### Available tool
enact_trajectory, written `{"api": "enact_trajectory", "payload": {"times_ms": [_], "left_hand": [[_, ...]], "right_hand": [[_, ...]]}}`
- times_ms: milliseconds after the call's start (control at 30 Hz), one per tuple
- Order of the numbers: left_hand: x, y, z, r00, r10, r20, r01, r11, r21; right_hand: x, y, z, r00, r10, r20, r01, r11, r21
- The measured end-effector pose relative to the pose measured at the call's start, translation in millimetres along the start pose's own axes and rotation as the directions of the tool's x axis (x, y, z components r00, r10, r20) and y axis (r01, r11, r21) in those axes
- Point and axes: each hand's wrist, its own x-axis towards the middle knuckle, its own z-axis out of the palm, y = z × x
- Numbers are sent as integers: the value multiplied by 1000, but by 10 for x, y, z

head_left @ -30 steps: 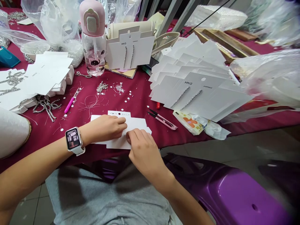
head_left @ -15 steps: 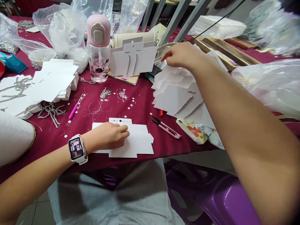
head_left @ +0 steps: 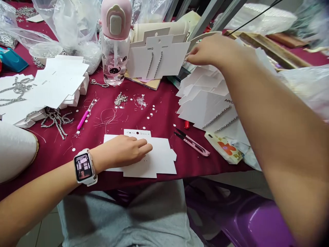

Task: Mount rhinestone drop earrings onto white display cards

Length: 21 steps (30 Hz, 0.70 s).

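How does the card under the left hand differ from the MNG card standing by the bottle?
The flat card lies on the cloth under the left hand, while the MNG card stands upright. The MNG card carries two earring strands; the flat card shows none. Both are white with notched edges.

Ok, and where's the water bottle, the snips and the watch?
Water bottle (head_left: pixel 115 21): head view, on its pink lid.
Snips (head_left: pixel 195 148): head view, on the pink handle.
Watch (head_left: pixel 83 167): head view, on its screen.
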Motion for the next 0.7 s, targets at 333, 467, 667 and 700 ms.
{"api": "enact_trajectory", "payload": {"times_ms": [333,467,667,700], "left_hand": [[12,24,-65,996,-1,92,-1,1000,17],[22,39,-56,997,16,75,-22,997,76],[9,63,0,998,60,17,-62,984,164],[2,59,7,998,58,10,-59,985,162]], "right_hand": [[-2322,-294,329,999,-40,-9,40,999,34],[-2426,-165,678,999,22,26,-26,988,155],[-2259,-206,600,968,147,205,-217,901,375],[-2271,-244,550,961,156,228,-239,885,400]]}}
